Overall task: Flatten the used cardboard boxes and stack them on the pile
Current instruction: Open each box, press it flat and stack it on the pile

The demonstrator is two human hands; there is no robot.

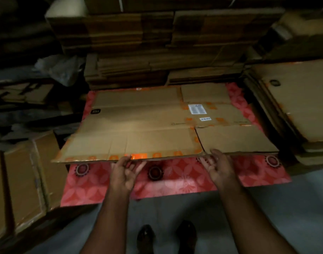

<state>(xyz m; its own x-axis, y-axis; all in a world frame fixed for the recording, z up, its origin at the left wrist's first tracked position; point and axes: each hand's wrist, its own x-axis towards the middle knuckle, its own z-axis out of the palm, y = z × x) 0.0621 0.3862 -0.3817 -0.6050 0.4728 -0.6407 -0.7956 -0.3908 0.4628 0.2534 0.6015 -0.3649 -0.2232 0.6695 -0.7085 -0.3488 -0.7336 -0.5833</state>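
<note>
Hands (168,170) at flattened box (157,123) edge

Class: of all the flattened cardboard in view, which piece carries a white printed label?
The flattened box lying on the pink sheet at both hands; its white label sits right of centre.

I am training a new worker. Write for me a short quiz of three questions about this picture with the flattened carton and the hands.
1. True or false: the flattened carton lies on a pink patterned sheet.
2. Which edge of the carton do the left hand and the right hand meet? A) far B) near C) left side
3. Fill in: the white label sits on the carton's ____ half, left or right.

Key: 1 true; 2 B; 3 right.
</note>
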